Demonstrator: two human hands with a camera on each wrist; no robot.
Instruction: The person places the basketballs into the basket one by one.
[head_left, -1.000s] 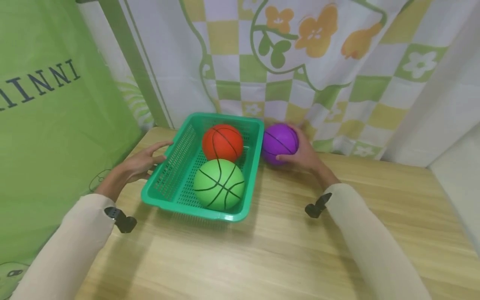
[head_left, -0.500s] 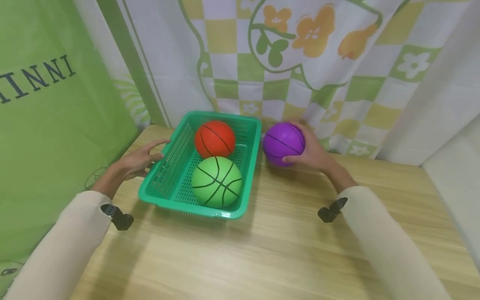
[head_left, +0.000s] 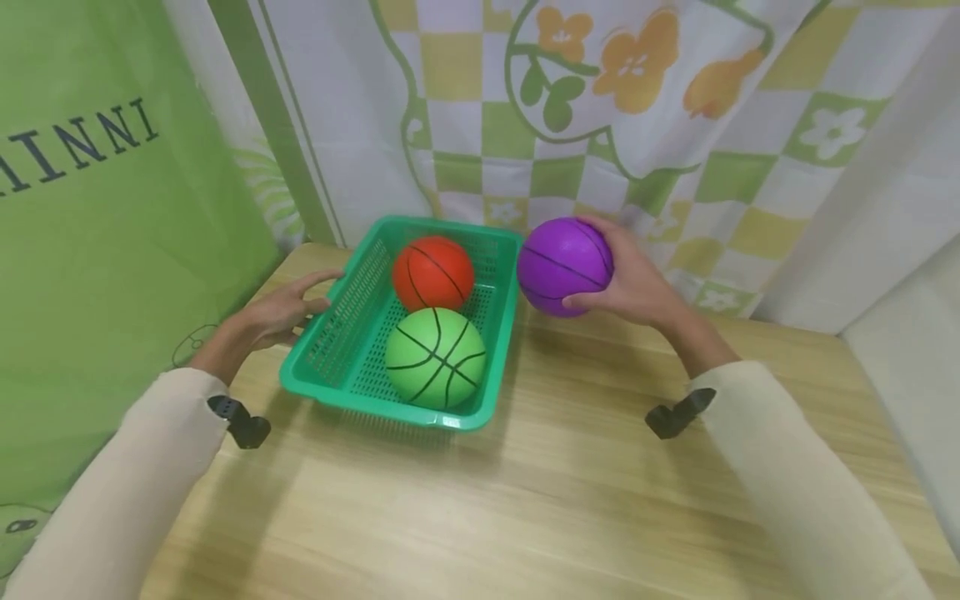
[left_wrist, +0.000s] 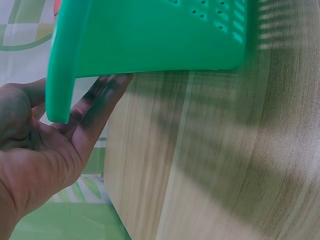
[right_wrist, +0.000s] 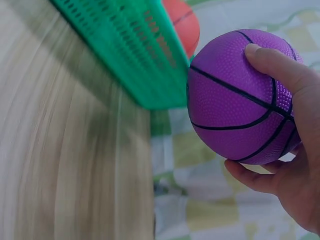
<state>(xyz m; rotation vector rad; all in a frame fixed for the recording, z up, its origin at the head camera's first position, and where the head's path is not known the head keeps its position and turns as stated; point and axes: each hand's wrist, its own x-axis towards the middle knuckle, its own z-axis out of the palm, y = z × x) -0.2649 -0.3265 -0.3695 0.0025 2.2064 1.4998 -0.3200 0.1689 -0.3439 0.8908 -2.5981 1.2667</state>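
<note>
The right hand (head_left: 636,279) grips a small purple basketball (head_left: 558,268) from its right side, thumb on the near face. In the right wrist view the purple ball (right_wrist: 235,105) hangs above table level beside the basket wall (right_wrist: 125,55). A green plastic basket (head_left: 397,412) stands on the table to its left. Inside it lie a red ball (head_left: 431,271) toward the back and a light green ball (head_left: 431,360) toward the front. The left hand (head_left: 279,318) touches the basket's left rim with extended fingers; in the left wrist view its fingers (left_wrist: 102,107) reach under the rim.
The wooden table (head_left: 570,500) extends forward and right of the basket. A patterned curtain (head_left: 510,179) hangs right behind the table. Green fabric with lettering (head_left: 90,275) hangs at the left, and a pale wall (head_left: 915,333) bounds the right side.
The right hand has lifted the purple ball off the table, up beside the basket's right rim. The red ball has rolled slightly left within the basket. The left hand stays at the left rim.
</note>
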